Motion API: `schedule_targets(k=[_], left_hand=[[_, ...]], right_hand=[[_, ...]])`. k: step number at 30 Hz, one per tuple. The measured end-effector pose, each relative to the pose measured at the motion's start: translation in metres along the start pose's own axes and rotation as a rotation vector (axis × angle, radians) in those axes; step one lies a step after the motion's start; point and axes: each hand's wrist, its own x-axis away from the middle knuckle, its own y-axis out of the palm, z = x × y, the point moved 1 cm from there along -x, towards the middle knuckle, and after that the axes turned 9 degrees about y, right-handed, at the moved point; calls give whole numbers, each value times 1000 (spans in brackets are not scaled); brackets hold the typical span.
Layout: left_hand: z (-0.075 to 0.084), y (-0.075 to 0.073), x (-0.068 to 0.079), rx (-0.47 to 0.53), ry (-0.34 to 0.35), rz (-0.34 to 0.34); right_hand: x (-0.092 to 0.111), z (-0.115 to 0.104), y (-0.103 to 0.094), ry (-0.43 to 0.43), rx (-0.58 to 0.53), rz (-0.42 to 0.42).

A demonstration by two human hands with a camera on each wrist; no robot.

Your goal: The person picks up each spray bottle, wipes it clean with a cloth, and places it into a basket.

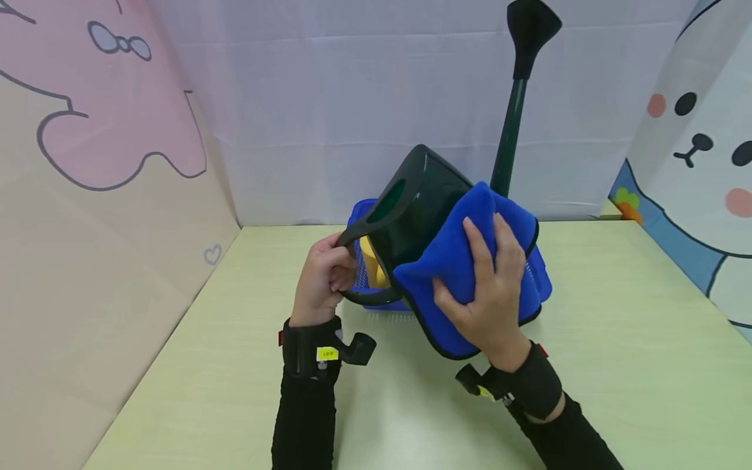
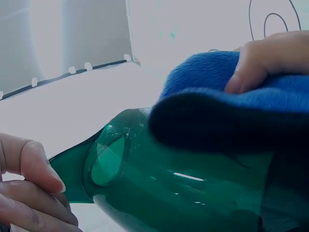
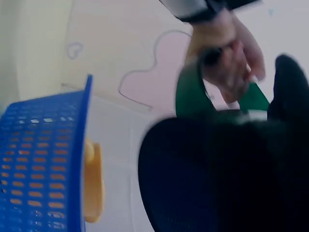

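Note:
A dark green watering can is held tilted above the table, its long spout with a black rose pointing up. My left hand grips the can's looped handle; the left wrist view shows the can's translucent green body beside those fingers. With spread fingers, my right hand presses a blue cloth with black edging against the can's side. In the right wrist view the cloth is dark and blurred, and it hides much of the can.
Behind the can stands a blue plastic basket, partly hidden, with a yellow item in it. The pale table meets a white cloth backdrop. Cartoon-printed sheets flank it on both sides.

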Motion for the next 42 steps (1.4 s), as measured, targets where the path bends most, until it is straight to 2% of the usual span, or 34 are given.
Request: schedule_targets(k=[7, 11, 14, 20, 25, 31, 36, 39, 42], left_hand=[[1, -1, 0, 13, 41, 1], [0, -2, -1, 12, 45, 9], [-1, -2, -1, 27, 38, 14], [-2, -2, -1, 100, 45, 31], [-3, 0, -2, 151, 59, 29], [-5, 3, -4, 185, 47, 24], [-5, 4, -4, 210, 47, 6], [-5, 3, -4, 223, 50, -10], [-4, 2, -3, 220, 54, -22]], right_hand=[[-15, 25, -17, 144, -178, -168], [-14, 28, -15, 164, -194, -169], [-10, 22, -9, 115, -147, -102], [6, 1, 8, -78, 7, 33], [23, -15, 20, -180, 124, 67], [25, -17, 19, -218, 166, 73], [15, -12, 12, -185, 85, 84], [6, -6, 5, -108, -21, 89], [-5, 4, -5, -11, -139, 52]])
